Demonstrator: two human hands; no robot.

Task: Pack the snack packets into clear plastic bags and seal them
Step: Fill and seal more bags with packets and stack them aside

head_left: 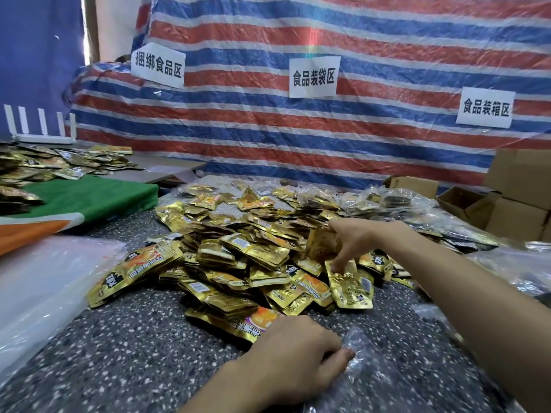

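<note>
A heap of gold snack packets (pixel 238 257) lies on the speckled grey table (pixel 128 353). My right hand (pixel 354 242) reaches into the heap and grips a few gold packets (pixel 320 244), while its lower fingers touch another packet (pixel 350 283). At the near edge my left hand (pixel 298 350) pinches the mouth of a clear plastic bag (pixel 372 368) that lies flat on the table.
Filled clear bags (pixel 372 201) lie at the back right, beside open cardboard boxes (pixel 507 204). A stack of clear plastic bags (pixel 38 281) sits at the left. Behind it are a green and orange cloth (pixel 89 198) and more gold packets (pixel 44 165). A striped tarp (pixel 298 129) with paper signs closes the back.
</note>
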